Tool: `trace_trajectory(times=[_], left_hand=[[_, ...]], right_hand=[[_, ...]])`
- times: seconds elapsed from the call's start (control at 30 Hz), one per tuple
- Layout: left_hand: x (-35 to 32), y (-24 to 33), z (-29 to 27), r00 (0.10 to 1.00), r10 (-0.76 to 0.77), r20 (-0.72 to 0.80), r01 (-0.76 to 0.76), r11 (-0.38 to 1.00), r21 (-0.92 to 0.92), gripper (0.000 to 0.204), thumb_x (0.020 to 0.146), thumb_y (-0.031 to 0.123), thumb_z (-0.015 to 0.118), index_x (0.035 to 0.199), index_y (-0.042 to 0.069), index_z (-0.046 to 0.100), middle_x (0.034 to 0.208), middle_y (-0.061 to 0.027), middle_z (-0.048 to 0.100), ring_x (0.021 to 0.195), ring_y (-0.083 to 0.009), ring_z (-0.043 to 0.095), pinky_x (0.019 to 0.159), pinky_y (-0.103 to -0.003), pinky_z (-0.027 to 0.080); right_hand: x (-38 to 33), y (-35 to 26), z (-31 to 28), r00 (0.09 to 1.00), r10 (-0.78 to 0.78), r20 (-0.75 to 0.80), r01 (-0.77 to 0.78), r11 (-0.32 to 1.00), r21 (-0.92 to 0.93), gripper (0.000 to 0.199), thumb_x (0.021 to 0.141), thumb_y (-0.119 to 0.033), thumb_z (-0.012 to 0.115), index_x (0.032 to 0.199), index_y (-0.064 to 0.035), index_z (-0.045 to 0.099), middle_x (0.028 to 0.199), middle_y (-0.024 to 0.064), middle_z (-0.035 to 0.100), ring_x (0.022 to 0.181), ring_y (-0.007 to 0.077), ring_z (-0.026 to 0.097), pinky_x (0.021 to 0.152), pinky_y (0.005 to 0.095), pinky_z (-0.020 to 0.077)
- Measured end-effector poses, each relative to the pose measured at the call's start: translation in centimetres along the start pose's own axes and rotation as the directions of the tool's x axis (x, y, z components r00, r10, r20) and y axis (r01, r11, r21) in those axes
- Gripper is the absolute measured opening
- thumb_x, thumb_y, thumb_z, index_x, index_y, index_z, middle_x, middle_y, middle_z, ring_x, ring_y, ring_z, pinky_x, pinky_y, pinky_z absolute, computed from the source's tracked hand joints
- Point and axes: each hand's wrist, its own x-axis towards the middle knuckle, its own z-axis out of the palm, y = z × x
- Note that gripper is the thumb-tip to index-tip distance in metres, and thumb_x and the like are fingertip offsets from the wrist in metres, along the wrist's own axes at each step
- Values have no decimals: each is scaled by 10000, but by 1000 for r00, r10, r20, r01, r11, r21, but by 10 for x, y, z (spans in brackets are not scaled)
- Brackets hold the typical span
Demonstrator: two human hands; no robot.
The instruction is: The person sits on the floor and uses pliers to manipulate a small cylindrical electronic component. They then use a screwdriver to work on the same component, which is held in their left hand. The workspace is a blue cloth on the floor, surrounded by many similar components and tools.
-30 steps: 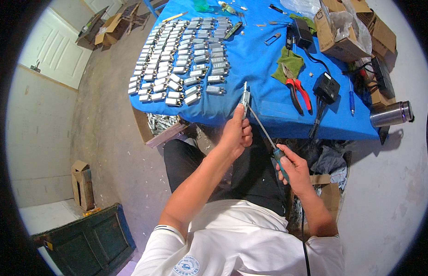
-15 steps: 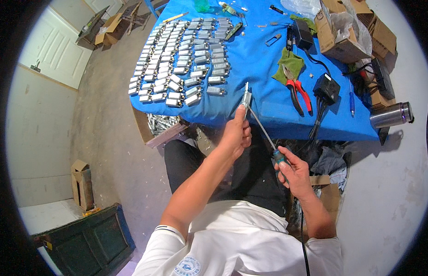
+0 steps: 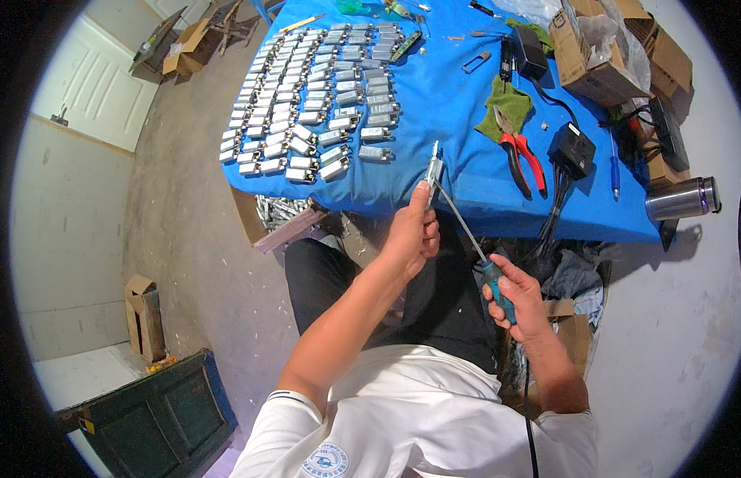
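In front of the table's near edge, my left hand (image 3: 412,235) is closed on a narrow silvery metal piece (image 3: 435,167), its thumb lying along the lower end. The piece points up and away from me. My right hand (image 3: 520,301) is wrapped round the teal and dark handle of a screwdriver (image 3: 464,225). Its thin shaft slants up to the left, and the tip meets the side of the metal piece, though the exact contact is too small to make out. Rows of similar small silvery metal pieces (image 3: 302,103) lie on the blue cloth (image 3: 434,95) to the left.
Red-and-black pliers (image 3: 520,155) rest partly on a green rag (image 3: 510,103). Beside them are a black adapter box (image 3: 572,151) with cables, a blue pen (image 3: 614,175) and a steel flask (image 3: 681,199). Cardboard boxes (image 3: 597,60) stand far right. An open box of metal parts (image 3: 279,213) sits below the table's left edge.
The screwdriver handle and my right hand have shifted slightly down and to the right. My left hand and the metal piece have moved slightly right. Both holds continue.
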Motion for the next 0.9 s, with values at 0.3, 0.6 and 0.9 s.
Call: trace_trajectory(times=[0.3, 0.6, 0.9], left_hand=[[8, 0, 1, 1000, 28, -13, -27, 999, 17, 526, 909, 619, 511, 662, 195, 321, 537, 43, 263, 429, -101, 252, 413, -243, 219], [4, 1, 1, 999, 44, 9, -44, 999, 3, 543, 911, 618, 514, 645, 194, 302, 535, 44, 253, 414, -99, 235, 396, -243, 194], [4, 4, 5, 1000, 26, -4, -26, 1000, 11, 513, 926, 588, 511, 670, 184, 326, 553, 50, 273, 439, -103, 267, 410, -244, 221]], right_hand=[[1, -1, 4, 976, -211, -54, 173, 901, -397, 431, 945, -199, 596, 1349, -61, 534, 812, 28, 618, 527, 45, 485, 442, 186, 365], [7, -3, -2, 905, -425, 30, 295, 574, -764, 389, 905, -166, 645, 1279, -68, 601, 776, 43, 632, 616, 136, 579, 582, 282, 482], [18, 12, -6, 659, -684, 314, 490, 74, -868, 377, 895, -114, 628, 1271, -101, 610, 819, 129, 655, 626, 229, 620, 555, 315, 493]])
